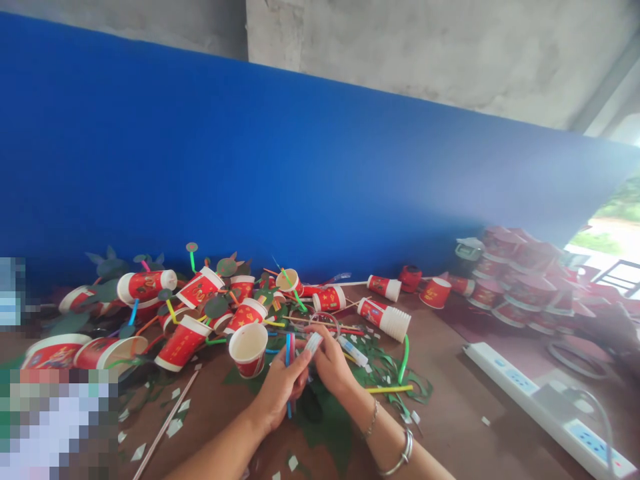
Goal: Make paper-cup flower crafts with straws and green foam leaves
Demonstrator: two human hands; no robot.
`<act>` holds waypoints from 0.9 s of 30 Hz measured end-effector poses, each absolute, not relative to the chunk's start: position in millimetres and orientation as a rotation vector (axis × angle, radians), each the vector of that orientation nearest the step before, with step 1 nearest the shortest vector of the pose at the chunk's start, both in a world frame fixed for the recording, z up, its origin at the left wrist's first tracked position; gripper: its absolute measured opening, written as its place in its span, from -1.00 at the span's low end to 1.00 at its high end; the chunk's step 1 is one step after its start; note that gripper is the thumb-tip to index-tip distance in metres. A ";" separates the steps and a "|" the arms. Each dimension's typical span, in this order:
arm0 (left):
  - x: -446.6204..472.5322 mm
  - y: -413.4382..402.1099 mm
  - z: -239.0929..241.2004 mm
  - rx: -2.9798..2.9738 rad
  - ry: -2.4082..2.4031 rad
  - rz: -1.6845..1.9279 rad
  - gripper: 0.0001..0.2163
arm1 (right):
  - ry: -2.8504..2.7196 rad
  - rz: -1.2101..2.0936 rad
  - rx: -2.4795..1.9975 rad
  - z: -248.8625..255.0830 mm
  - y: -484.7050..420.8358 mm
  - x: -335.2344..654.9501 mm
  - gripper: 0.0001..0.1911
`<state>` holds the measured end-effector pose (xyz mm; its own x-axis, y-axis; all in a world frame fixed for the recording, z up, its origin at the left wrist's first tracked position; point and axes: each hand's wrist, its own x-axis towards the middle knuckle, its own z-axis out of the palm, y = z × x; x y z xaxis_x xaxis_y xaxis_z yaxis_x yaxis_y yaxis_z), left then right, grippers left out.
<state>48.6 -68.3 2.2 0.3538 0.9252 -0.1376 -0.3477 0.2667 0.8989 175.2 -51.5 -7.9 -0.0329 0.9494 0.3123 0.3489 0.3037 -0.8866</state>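
Note:
My left hand (281, 387) is closed around a blue straw (289, 363) held upright, with a pink straw beside it. My right hand (331, 361) pinches a small white tube, likely a glue stick (313, 343), against the top of the straws. Both hands hover over green paper scraps (325, 427) on the brown table (450, 413). A red paper cup (249, 349) lies tipped just left of my left hand, its mouth facing me. A second white tube (353, 351) lies on the table right of my right hand.
Several red paper cups with straws and green paper leaves (200, 300) crowd the table's back. A stack of red cups (385, 317) lies on its side. Red bowls (520, 280) pile up at the right. A white power strip (545, 407) runs along the right. A blue board (300, 167) stands behind.

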 end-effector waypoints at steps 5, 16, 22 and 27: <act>47.3 -68.6 5.0 0.897 0.738 0.996 -0.53 | -1.514 0.888 -1.154 -8.5 -48.2 174.2 -0.83; 47.9 -67.0 4.3 0.892 0.757 1.020 -0.59 | -1.744 0.486 -1.220 2.3 -58.9 181.6 -0.78; 47.4 -66.0 4.0 0.912 0.748 1.026 -0.60 | -1.465 0.952 -1.108 -1.9 -55.0 175.4 -0.79; 46.6 -65.9 5.5 0.888 0.699 1.024 -0.67 | -1.358 1.277 -1.051 6.5 -56.4 174.9 -0.69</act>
